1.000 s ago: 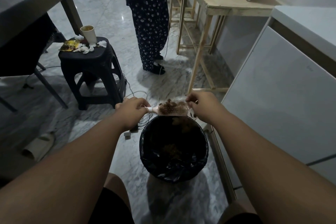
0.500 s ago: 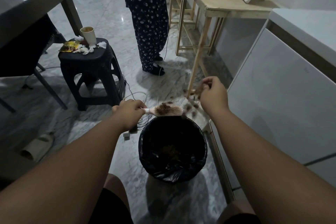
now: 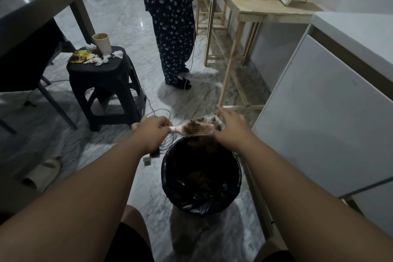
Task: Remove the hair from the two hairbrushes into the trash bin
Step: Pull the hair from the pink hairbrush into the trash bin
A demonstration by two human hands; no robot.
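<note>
Step in hand: stripping hair from pink hairbrush, held at centre frame over far rim of trash bin. Left hand gripped handle. Right hand lay at brush tip, fingers stretched onto brown hair clumps. Next move likely needed pinch, pull clear, drop inside bin. Second brush was out of view.

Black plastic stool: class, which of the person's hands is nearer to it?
Left. The left hand is just right of the black plastic stool; the right hand is farther right, beyond the pink hairbrush.
</note>
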